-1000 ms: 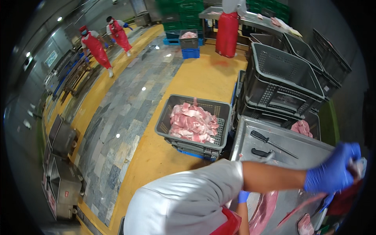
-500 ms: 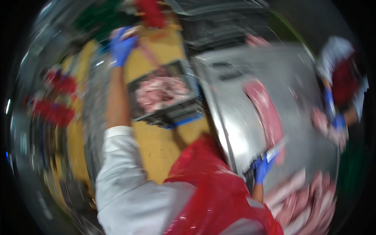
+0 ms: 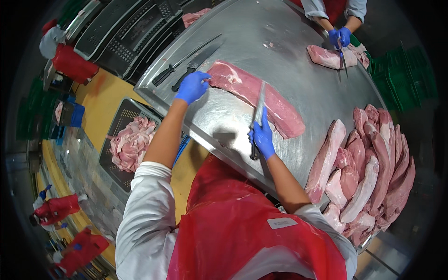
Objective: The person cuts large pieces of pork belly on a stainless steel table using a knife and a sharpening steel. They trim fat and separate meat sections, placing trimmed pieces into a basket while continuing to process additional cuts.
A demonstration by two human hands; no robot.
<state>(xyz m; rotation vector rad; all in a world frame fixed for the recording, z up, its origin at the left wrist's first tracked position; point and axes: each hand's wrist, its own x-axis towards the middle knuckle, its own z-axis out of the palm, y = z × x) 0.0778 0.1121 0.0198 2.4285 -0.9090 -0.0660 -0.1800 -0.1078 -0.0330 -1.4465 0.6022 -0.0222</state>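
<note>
Inside the near desk edge [image 3: 205,136], meat [image 3: 280,109] lies beyond the right hand [image 3: 262,140] clasping a knife [image 3: 261,99], beside the left hand [image 3: 192,87], pinch unclear, the apron label [image 3: 282,223] illegible.

Black-handled sharpening steel [image 3: 198,50] and a second, black-handled knife [image 3: 203,58] lie side by side on the shiny metal desk [image 3: 289,42]. Beyond its edge stand dark grey perforated plastic crates [image 3: 135,44]. Green plastic crates [image 3: 394,79] are stacked at the right, near a co-worker in a red apron [image 3: 334,9]. At the left, a person in white and red [image 3: 70,60] stands by yellow floor [image 3: 91,93], near a bright blue crate [image 3: 76,115]; two red-aproned people [image 3: 57,210] appear lower down, beside grey floor tiles [image 3: 88,172].
</note>
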